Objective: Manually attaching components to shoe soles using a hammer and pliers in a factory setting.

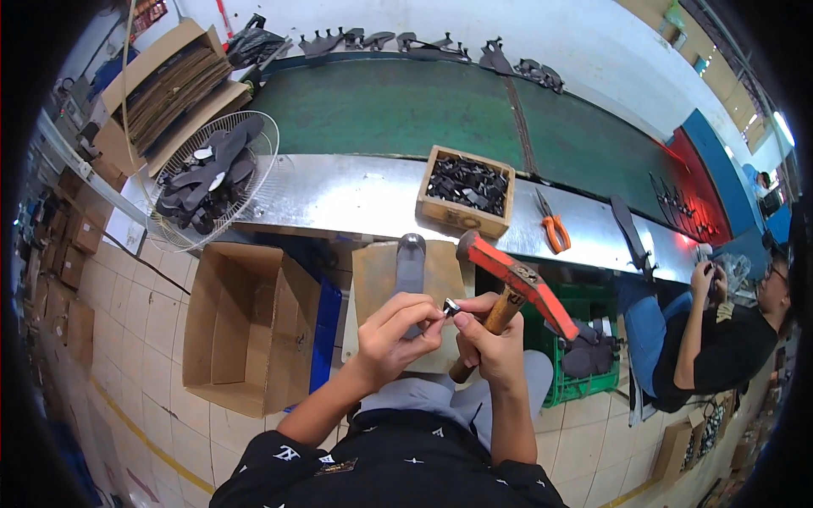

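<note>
My right hand [495, 343] is closed around the wooden handle of a hammer [523, 279] with an orange-red head. Its thumb and forefinger also pinch a small black part with a shiny metal face [451, 307]. My left hand [396, 334] is closed, fingertips pinched together right beside that part; whatever they hold is too small to make out. Below and beyond the hands, a dark grey elongated piece with a rounded end [410, 264] lies on a worn brown board [370, 264], partly hidden by my left hand.
A wooden box [428, 212] of small black parts and orange-handled pliers [555, 233] sit on the metal ledge before a green conveyor [381, 106]. At left are a wire basket [275, 140] of dark pieces and an open carton [229, 330]. A co-worker [720, 347] sits at right near a green crate [584, 388].
</note>
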Motion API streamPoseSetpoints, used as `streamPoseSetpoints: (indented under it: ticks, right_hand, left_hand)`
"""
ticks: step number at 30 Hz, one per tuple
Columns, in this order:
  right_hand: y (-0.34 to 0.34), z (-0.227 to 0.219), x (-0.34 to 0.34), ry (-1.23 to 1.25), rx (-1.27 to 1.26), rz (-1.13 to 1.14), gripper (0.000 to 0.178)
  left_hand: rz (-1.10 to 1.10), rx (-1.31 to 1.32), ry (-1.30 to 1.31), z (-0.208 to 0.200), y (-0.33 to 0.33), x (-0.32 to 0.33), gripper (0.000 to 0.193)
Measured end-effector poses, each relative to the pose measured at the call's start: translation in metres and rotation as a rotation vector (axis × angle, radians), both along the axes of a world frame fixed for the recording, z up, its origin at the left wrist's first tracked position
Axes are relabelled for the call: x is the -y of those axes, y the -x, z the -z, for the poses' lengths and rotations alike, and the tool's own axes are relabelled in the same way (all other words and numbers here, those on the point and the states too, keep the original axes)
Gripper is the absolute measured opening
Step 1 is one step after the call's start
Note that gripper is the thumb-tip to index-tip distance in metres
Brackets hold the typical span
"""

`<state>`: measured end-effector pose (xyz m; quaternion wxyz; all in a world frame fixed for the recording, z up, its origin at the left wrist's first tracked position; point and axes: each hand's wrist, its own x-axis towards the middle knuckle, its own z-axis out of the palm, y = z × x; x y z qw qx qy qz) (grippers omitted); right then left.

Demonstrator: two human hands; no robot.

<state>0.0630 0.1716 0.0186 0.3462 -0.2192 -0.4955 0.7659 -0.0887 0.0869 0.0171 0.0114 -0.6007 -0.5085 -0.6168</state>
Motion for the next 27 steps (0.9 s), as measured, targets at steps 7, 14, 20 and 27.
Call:
streamPoseSetpoints:
  ticks: [7, 14, 20, 27]
  right_hand:
    - [0.034, 0.01, -0.022, -0.101, 0.17, 0.038, 0.014]
    - [0.055, 0.02, -0.066, -0.131, 0.222, -0.034, 0.018]
    - [0.076, 0.038, -0.084, -0.587, 0.421, 0.147, 0.018]
    - [0.083, 0.045, -0.078, -1.134, 0.282, 0.136, 0.027]
  left_hand:
    - [-0.109, 0.095, 0.17, 0.03, 0.015, -0.01, 0.024]
    - [-0.148, 0.061, 0.473, 0.067, 0.076, -0.054, 0.057]
    - [-0.154, 0.068, 0.558, 0.075, 0.077, -0.067, 0.029]
    - [-0.118, 0.047, 0.443, 0.092, 0.074, -0.053, 0.026]
